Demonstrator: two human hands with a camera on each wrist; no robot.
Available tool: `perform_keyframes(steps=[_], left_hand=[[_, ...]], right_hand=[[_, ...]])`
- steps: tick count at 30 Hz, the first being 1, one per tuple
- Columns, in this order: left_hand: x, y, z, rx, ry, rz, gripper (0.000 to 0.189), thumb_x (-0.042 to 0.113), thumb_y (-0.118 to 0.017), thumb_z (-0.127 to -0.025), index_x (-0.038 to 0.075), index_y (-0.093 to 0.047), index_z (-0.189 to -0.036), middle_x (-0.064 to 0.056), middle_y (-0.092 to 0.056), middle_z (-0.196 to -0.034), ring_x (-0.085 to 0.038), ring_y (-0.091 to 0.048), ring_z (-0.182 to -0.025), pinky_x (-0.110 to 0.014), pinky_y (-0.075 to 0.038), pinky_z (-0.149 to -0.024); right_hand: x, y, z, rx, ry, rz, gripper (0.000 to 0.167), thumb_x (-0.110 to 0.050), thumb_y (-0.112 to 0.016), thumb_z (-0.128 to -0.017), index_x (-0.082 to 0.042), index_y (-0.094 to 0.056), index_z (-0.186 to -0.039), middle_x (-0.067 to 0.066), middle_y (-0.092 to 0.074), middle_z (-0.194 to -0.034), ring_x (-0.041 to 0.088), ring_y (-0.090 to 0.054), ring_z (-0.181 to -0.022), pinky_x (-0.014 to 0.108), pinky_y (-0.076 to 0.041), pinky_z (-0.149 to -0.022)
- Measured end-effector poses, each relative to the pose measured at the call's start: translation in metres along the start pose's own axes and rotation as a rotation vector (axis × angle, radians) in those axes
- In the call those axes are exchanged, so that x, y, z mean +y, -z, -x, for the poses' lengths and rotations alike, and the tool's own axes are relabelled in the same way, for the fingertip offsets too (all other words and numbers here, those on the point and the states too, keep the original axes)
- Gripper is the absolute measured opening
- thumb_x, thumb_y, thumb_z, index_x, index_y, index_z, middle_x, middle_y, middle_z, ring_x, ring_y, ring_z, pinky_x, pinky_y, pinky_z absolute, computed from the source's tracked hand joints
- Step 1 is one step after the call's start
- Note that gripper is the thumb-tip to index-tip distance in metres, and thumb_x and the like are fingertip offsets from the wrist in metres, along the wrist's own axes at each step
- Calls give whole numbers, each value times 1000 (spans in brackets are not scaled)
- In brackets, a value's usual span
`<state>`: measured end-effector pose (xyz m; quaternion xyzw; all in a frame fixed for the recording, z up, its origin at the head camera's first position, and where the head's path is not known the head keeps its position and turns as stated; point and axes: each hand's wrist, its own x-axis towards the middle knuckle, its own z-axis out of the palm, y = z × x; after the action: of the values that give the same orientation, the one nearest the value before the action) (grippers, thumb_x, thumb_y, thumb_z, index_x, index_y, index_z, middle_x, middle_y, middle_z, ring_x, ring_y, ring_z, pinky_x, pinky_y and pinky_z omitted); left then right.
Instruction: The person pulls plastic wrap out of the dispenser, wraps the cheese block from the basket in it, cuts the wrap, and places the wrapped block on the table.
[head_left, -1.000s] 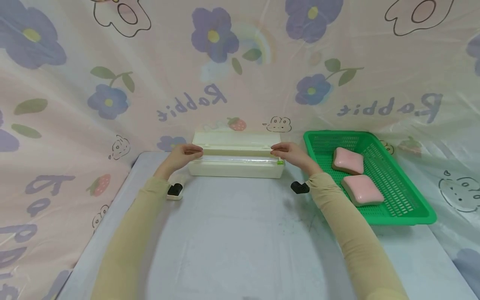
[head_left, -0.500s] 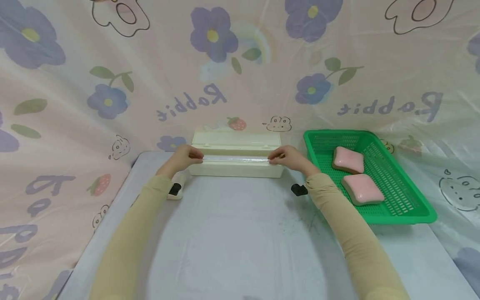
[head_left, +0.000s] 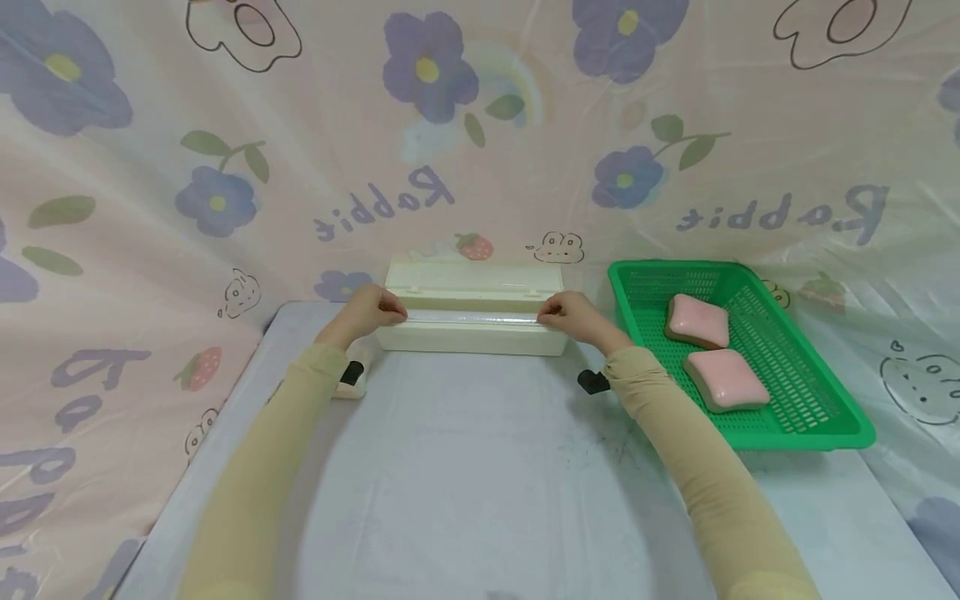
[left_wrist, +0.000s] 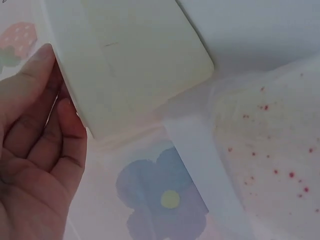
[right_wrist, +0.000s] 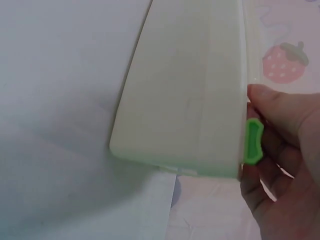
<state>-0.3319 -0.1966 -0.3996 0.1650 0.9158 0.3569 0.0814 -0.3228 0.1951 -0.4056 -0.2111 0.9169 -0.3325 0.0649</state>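
Note:
A cream-white cling film dispenser box (head_left: 471,339) stands at the back of the table, its lid (head_left: 472,276) raised. Across its opening lies shiny clear cling film (head_left: 471,317). At the left end my left hand (head_left: 367,312) pinches the film's edge between thumb and fingertips. My right hand (head_left: 585,319) does the same near the right end, beside a green slider (right_wrist: 254,141) that shows in the right wrist view. In the left wrist view, the fingers of the left hand (left_wrist: 42,145) lie behind the box edge, which hides their tips.
Right of the box sits a green plastic basket (head_left: 806,439) holding two pink-topped, brown-based blocks (head_left: 726,380). A white item with a black patch (head_left: 351,375) lies under the left wrist; a black piece (head_left: 592,382) shows by the right cuff. A patterned cloth hangs behind.
My right hand has shifted slightly left and down along the box, covering the green slider in the head view. Fingertips of both hands have come together on the film.

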Motion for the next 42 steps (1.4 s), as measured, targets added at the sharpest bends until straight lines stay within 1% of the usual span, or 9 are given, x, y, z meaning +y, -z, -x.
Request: perform_keyframes(steps=[6,10,15,23,29,35,37,40,42], left_hand=[[0,-2,1,41,-39,-66,10,7,-64,-92,-1,-68,-96,-10,-67,-88,-24,-61,-83,-37,-52,-76],[-4,-7,4,53,-51,-48,8,8,-64,-92,1,-67,-95,-9,-66,-88,-22,-61,-81,-35,-52,-74],[-6,-11,7,45,-78,11,19,6,-72,-86,-5,-66,-101,-9,-66,-88,-24,-61,-80,-36,-54,-75],[-2,-12,5,80,-46,6,21,1,-68,-88,-7,-67,-107,-14,-67,-93,-26,-62,-86,-36,-54,-76],[-1,-13,1,99,-51,-50,20,-2,-68,-87,-8,-67,-105,-15,-67,-94,-26,-61,-85,-35,-55,-74],[0,-13,-2,121,-73,-51,3,-1,-67,-87,-2,-69,-88,-11,-66,-83,-24,-60,-78,-35,-53,-68],[0,-11,-2,132,-91,-57,4,0,-68,-87,0,-69,-84,-9,-66,-82,-24,-59,-76,-35,-52,-67],[1,-8,-1,130,-107,-68,4,2,-68,-88,1,-69,-84,-8,-67,-83,-23,-60,-77,-36,-52,-67],[2,-5,-1,109,-108,-69,5,4,-67,-89,0,-69,-88,-8,-68,-85,-23,-61,-78,-36,-53,-69]], right_hand=[[0,-5,-1,22,-19,5,12,-12,-59,-96,-2,-65,-96,8,-63,-91,23,-55,-85,35,-49,-76],[4,-10,-1,33,-23,4,11,-13,-58,-97,-3,-64,-96,7,-62,-90,21,-54,-84,33,-48,-72],[5,-12,2,48,-26,-14,10,-9,-58,-96,0,-64,-98,7,-65,-90,22,-57,-85,34,-50,-72],[2,-7,1,36,-38,-9,11,-11,-65,-92,-2,-68,-98,7,-66,-91,22,-58,-85,35,-50,-74],[2,-6,-2,45,-46,-8,15,-5,-68,-89,2,-68,-102,10,-67,-94,24,-60,-89,36,-52,-79],[0,-6,-3,83,-41,28,8,-7,-67,-90,-2,-71,-95,8,-68,-91,23,-59,-85,36,-51,-75],[-1,-5,-3,89,-36,24,8,-8,-66,-91,-3,-71,-94,8,-67,-90,23,-59,-84,35,-51,-73],[-4,-2,-3,93,-26,12,9,-8,-64,-92,-2,-70,-94,9,-67,-91,23,-60,-84,36,-51,-73],[-6,0,-2,95,-21,-1,10,-8,-63,-93,-1,-69,-94,9,-68,-91,24,-61,-86,36,-51,-75]])
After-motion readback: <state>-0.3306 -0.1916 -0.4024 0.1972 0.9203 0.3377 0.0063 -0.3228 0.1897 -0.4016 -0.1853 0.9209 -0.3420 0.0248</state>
